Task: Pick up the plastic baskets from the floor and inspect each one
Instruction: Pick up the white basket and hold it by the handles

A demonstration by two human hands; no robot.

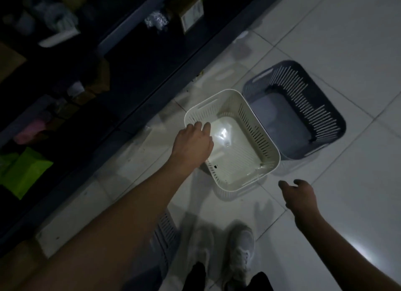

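A white slotted plastic basket (251,126) hangs a little above the tiled floor, and its reflection shows on the tiles below it. My left hand (192,142) grips its left rim, with the fingers curled over the edge into the basket. My right hand (300,196) hovers with spread fingers near the basket's front right corner, not touching it. A dark grey slotted basket (325,117) stands on the floor just behind and to the right of the white one. Part of a third pale slotted basket (166,230) shows under my left forearm.
A dark shelf unit (130,73) runs along the left, holding boxes, bags and green packets (23,171). My feet in white shoes (240,247) stand on the glossy white tile floor (347,41) at the bottom. The light is dim.
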